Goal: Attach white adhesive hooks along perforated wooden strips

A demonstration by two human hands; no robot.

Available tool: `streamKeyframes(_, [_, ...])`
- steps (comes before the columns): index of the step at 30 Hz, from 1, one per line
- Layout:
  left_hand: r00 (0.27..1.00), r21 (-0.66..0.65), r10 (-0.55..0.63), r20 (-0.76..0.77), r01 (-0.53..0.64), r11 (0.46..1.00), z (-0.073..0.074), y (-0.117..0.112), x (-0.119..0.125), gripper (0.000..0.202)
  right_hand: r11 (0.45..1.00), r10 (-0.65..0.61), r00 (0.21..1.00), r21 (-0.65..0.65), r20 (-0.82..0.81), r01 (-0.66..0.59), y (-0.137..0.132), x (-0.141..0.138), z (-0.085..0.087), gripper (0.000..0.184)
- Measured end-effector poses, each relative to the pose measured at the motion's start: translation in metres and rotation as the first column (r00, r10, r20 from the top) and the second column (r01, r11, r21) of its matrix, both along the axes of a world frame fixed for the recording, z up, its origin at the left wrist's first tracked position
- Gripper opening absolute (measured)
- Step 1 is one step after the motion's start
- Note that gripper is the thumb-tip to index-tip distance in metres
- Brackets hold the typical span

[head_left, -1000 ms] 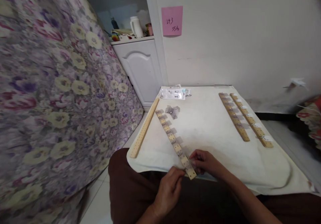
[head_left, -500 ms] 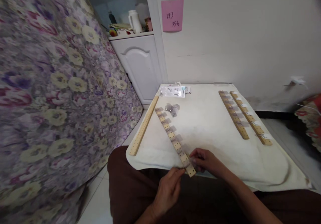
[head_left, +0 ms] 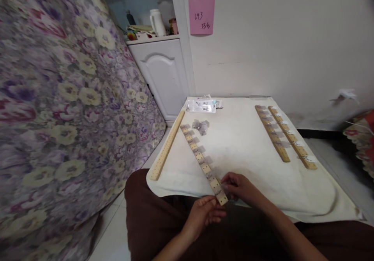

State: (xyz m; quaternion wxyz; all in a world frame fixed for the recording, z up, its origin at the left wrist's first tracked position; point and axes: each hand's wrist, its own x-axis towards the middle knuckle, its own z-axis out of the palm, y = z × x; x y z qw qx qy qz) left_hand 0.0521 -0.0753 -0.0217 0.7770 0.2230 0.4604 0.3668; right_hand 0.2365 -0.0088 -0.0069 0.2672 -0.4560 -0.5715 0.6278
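Observation:
A wooden strip with holes [head_left: 200,156] slants across the cloth, its near end sticking out past the table edge. Small clear plastic pieces hang along its right side, fastened by thin dark bits too small to make out. My left hand [head_left: 204,213] grips the strip's near end from below, with the thumb at its left edge and the other fingers curled underneath. On the opposite edge, my right hand [head_left: 240,189] is closed in a pinch on a small clear plastic piece, partly hidden by the fingers. A little heap of clear plastic pieces [head_left: 201,127] lies beside the strip's far end.
Another holed wooden strip [head_left: 166,149] lies along the left edge of the cloth-covered table [head_left: 236,136]. Two strips bearing plastic pieces, one darker [head_left: 271,132] and one with white cards [head_left: 292,138], lie at right. Flat clear packaging [head_left: 201,105] rests at the back.
My left hand has shifted slightly right under the strip's near end, and its fingers now show beneath it. The right hand keeps nearly the same pinch at the edge.

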Motion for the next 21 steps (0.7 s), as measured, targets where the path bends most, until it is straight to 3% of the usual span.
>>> streamKeyframes(21, [0.999,-0.063,0.041,-0.025,-0.042,0.997,-0.0006,0.0029,0.0046,0.039,1.000,0.002,1.000,0.001,-0.021,-0.002,-0.0003,-0.0001,0.0002,0.015])
